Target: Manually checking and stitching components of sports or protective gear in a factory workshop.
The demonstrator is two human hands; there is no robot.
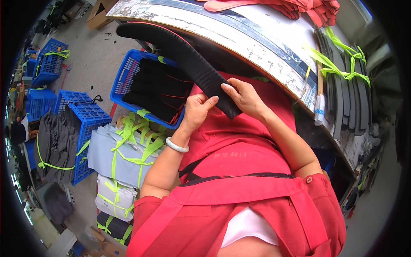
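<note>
Black textured curved strip (188, 60): in both hands, before the person's red apron; its rounded far end reaches out over the floor beside the worktop (239, 47), the square-cut end lies between the hands.

Fingers: left hand (198, 111) closed on the strip's near left edge, thumb toward the face; right hand (246, 98) pinches the opposite edge, thumb flat on top. Fingertips underneath are hidden.

Handling (judged): light, thin, foam- or fabric-like. Holds its curve with the far end unsupported, so fairly springy, yet should bend under pressure. Mesh-like face suggests good grip; not brittle, though the edges could crease. Best hold: flat pinch on both edges near the square end; a further hand mid-length if the long end sags.

Containers:
- Blue plastic basket (124, 79), on the left, below the strip: black pieces (158, 92) laid together, some with red edges. Count not possible.
- Blue crate (92, 118), further left: appears tipped; a bundle of grey strips (60, 143) against it, tied with yellow-green tape.
- Cardboard box (99, 15), top left: flaps open, contents not visible.
</note>
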